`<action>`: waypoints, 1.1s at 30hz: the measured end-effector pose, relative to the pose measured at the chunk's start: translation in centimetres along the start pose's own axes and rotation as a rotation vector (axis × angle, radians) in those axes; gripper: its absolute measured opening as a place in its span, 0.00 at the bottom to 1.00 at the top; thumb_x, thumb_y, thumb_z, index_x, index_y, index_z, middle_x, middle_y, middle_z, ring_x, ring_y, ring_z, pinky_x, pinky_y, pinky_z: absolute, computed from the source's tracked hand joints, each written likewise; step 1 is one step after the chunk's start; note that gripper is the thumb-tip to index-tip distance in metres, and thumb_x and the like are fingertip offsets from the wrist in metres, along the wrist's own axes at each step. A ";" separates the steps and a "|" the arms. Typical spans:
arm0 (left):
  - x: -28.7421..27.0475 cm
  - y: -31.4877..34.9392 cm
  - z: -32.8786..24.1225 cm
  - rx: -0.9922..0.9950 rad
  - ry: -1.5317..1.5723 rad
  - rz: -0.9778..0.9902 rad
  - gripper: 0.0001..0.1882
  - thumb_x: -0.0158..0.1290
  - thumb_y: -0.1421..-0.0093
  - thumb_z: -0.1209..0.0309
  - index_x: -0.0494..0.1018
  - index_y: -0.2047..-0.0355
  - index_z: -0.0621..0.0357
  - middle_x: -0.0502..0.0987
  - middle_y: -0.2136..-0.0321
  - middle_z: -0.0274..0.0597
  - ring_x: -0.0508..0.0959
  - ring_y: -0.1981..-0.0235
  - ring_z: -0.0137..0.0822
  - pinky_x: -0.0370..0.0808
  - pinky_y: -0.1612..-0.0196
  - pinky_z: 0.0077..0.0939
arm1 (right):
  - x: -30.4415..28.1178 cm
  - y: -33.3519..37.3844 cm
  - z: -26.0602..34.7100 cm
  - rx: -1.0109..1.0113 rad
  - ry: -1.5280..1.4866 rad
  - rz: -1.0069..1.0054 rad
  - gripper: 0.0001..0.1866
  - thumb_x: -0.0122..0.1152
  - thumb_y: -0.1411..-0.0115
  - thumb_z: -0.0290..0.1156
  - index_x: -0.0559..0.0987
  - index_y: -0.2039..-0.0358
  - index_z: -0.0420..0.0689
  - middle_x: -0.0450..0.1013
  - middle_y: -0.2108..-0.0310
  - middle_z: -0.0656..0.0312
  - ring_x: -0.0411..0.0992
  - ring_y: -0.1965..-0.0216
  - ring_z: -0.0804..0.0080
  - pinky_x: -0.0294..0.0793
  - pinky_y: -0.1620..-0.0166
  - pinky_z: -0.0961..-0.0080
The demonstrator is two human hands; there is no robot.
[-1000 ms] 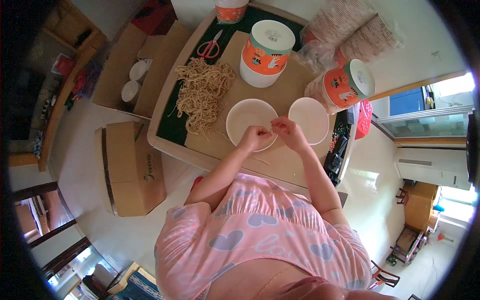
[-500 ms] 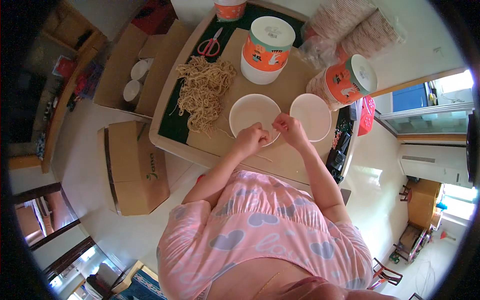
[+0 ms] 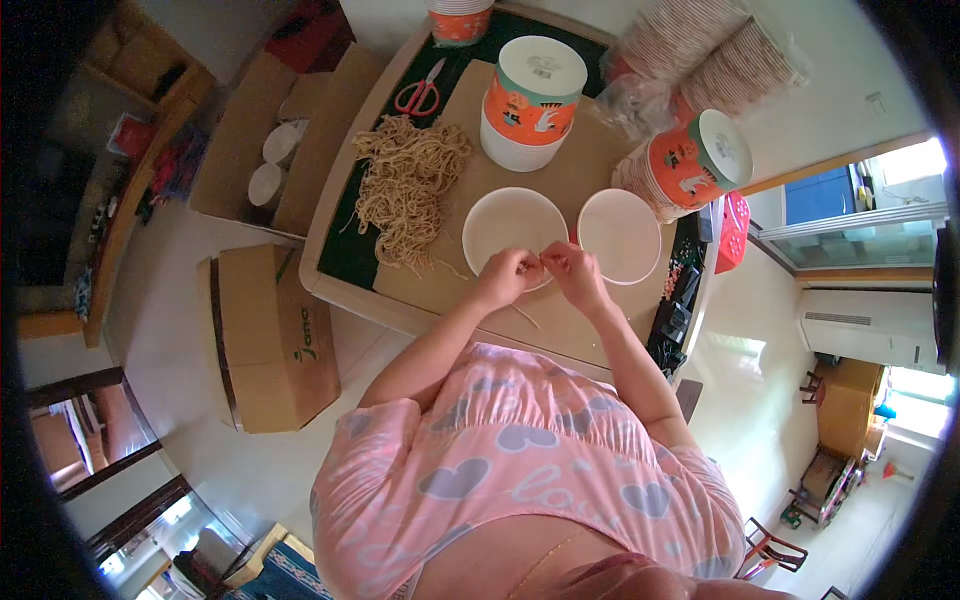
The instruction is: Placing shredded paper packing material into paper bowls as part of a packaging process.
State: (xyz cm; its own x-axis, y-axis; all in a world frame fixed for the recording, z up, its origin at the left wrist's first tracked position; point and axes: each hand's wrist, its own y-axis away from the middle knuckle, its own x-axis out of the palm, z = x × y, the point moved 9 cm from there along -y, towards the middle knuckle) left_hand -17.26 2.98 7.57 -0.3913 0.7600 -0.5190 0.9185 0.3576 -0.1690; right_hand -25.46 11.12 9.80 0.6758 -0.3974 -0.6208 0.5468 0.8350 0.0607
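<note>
Both of my hands are closed in a pinch, fingertips together over the near rim of a white paper tub (image 3: 512, 215). My left hand (image 3: 510, 272) appears to grip a beige cord (image 3: 527, 317), whose end shows below the wrist. My right hand (image 3: 574, 268) pinches at the same spot; what lies between its fingertips is too small to make out. Just right of it is a second round white tub (image 3: 625, 235). Left of the tubs lies a tangled heap of beige cords (image 3: 410, 190).
Red-handled scissors (image 3: 420, 93) lie beyond the cords. Orange-printed tubs (image 3: 533, 105) stand upside down at the back, with another stack (image 3: 690, 165) at right. Bagged stacked tubs (image 3: 715, 55) lean behind. Black items (image 3: 675, 310) line the right edge. Cardboard boxes (image 3: 265, 340) stand left of the table (image 3: 480, 325).
My hands have drawn together, and the fingertips now meet. The right hand has turned slightly and come a little nearer. The cord end below my left wrist has shifted slightly.
</note>
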 end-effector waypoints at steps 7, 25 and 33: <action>3.3 1.7 4.7 -0.861 0.896 0.223 0.07 0.51 0.41 0.68 0.73 0.68 0.58 0.77 0.72 0.35 0.74 0.80 0.23 0.73 0.76 0.17 | -0.5 2.1 0.8 -0.066 -0.074 -0.261 0.03 0.57 0.46 0.23 0.75 0.70 0.39 0.74 0.69 0.54 0.73 0.66 0.59 0.71 0.64 0.69; 4.6 2.3 5.5 -0.898 1.200 0.238 0.04 0.54 0.43 0.72 0.76 0.69 0.58 0.74 0.80 0.31 0.72 0.81 0.21 0.69 0.79 0.15 | -0.2 4.5 1.7 -0.155 -0.051 -0.456 0.07 0.58 0.46 0.23 0.78 0.65 0.41 0.74 0.66 0.55 0.72 0.64 0.59 0.70 0.60 0.69; 3.0 1.9 4.4 -0.788 0.898 0.162 0.06 0.52 0.43 0.74 0.77 0.68 0.59 0.76 0.77 0.31 0.71 0.81 0.20 0.67 0.81 0.14 | -0.7 3.3 0.6 -0.024 -0.225 -0.338 0.06 0.58 0.47 0.22 0.77 0.67 0.39 0.74 0.70 0.55 0.73 0.68 0.62 0.72 0.65 0.73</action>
State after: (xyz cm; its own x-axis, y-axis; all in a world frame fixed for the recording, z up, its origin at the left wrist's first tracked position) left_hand -16.40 3.53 1.97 -0.4625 0.8211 0.3343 0.7958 0.2183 0.5648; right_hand -23.81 13.87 10.91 0.5530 -0.7218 -0.4161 0.7466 0.6510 -0.1371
